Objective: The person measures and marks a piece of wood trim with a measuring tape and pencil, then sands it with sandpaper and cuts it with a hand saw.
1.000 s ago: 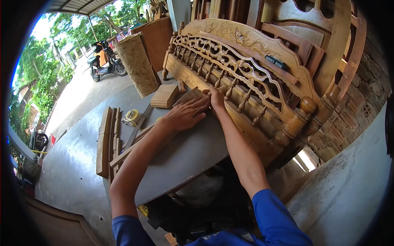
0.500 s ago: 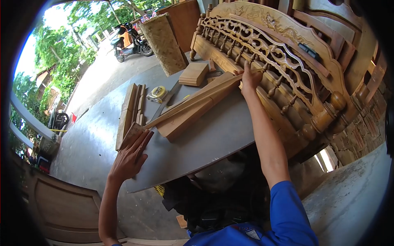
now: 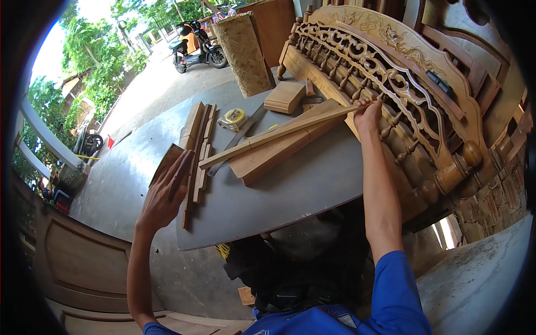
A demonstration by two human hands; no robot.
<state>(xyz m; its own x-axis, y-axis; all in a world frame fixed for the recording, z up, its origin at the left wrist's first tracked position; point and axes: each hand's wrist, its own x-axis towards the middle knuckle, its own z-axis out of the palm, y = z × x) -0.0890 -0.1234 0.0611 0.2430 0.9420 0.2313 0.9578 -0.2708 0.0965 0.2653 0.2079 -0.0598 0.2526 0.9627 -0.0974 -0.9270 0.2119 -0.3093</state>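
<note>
your right hand [image 3: 367, 113] closed round the far end of a long thin strip [image 3: 279, 133], by the carved bench [image 3: 349, 78]. strip runs slantwise above the thick board [image 3: 287, 145] on the grey worktop [image 3: 268, 201]; contact between the two, cannot tell. your left hand [image 3: 163, 195], fingers out straight, against a small flat brown piece [image 3: 165, 162], beside the narrow wood lengths [image 3: 202, 151]. tape measure [image 3: 233, 118] next to a metal blade [image 3: 245, 129]; wood block [image 3: 285, 97] beyond, near the board.
</note>
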